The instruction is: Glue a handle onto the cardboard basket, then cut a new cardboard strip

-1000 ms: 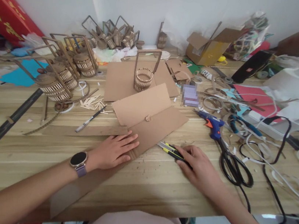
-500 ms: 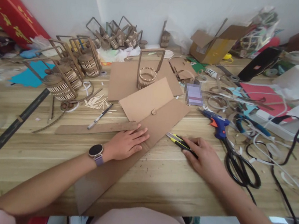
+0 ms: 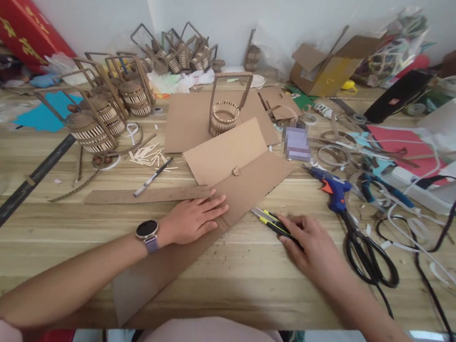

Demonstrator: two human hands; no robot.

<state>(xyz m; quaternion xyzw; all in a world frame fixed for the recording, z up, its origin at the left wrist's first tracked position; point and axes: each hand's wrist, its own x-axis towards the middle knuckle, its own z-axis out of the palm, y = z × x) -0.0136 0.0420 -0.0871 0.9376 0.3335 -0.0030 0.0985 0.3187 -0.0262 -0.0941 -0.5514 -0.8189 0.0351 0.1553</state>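
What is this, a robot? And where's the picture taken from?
Not a robot: it's a person working at a wooden table. The camera is worn on their head, looking forward and down, so you see roughly what they see. The left hand lies flat on brown cardboard. The right hand holds a yellow-and-black cutter. Also on the table are a little basket with a tall handle, a blue glue gun and a pen.

See brown cardboard (image 3: pixel 247 179), long, lying flat, running 7 to 1 o'clock. See yellow-and-black knife (image 3: pixel 275 226) at 4 o'clock in view: blade out, tip toward 10, just beside cardboard edge.
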